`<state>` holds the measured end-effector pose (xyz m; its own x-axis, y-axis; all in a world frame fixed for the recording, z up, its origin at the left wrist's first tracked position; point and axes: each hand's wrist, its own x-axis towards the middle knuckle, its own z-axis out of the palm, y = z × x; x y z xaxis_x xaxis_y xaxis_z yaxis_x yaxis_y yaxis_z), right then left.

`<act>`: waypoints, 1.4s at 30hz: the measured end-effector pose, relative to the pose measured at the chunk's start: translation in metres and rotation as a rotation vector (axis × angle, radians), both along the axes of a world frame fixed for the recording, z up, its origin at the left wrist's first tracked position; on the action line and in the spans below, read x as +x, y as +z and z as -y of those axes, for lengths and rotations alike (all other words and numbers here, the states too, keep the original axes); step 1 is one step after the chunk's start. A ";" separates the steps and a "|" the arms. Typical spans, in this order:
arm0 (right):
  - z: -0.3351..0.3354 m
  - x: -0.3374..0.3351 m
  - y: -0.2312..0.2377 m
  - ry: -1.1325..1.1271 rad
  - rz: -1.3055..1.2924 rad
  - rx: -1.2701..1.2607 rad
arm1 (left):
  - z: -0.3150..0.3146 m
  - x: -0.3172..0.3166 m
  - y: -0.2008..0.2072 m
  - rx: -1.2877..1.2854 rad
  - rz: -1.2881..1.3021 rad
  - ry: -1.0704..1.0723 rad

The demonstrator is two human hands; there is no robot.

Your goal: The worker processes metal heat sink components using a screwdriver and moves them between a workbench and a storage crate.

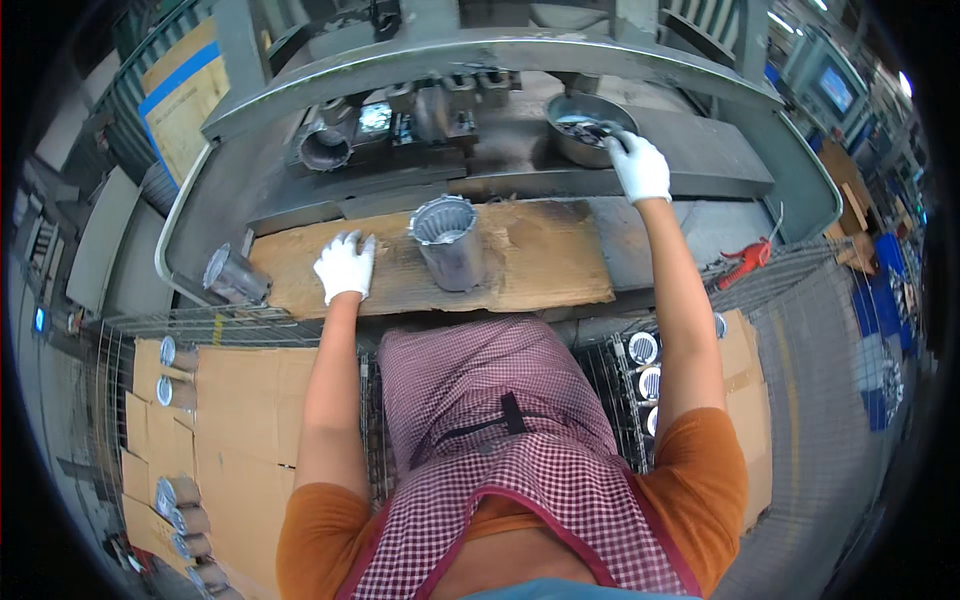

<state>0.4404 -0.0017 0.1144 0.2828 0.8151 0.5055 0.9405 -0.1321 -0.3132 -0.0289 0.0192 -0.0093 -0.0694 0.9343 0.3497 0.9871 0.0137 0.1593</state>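
Note:
My left hand [345, 267], in a white glove, lies on the brown cardboard sheet [545, 260] with its fingers stretched out and nothing in them. Just right of it stands a grey ribbed metal cylinder [450, 250], upright and open at the top, untouched by either hand. My right hand [640, 170], gloved too, reaches over the near right rim of a round metal bowl [575, 153]. Its fingers are closed at the rim around something dark that I cannot make out. Dark and pale, shiny contents show inside the bowl.
A similar cylinder [238, 277] leans at the left edge of the bench. Machine tooling [430, 115] and another hollow metal part [325, 150] sit behind. A grey crossbar [480, 62] spans above. Red pliers-like tool [745, 263] hangs right. Cardboard-lined wire carts with cylinders flank me.

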 end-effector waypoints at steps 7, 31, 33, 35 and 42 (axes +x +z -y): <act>-0.003 -0.069 0.020 0.423 -0.466 0.305 | 0.002 0.003 0.002 0.021 0.014 0.009; -0.051 -0.004 0.067 -0.022 -0.092 0.221 | 0.001 0.001 0.006 -0.006 0.077 -0.010; -0.054 0.022 0.054 -0.128 -0.011 0.061 | 0.002 0.002 0.007 -0.004 0.065 0.012; -0.053 0.033 0.038 -0.180 0.100 -0.095 | 0.003 0.002 0.009 -0.007 0.062 0.001; -0.033 0.038 0.013 -0.183 -0.059 -0.055 | 0.000 -0.002 0.001 0.032 0.040 -0.010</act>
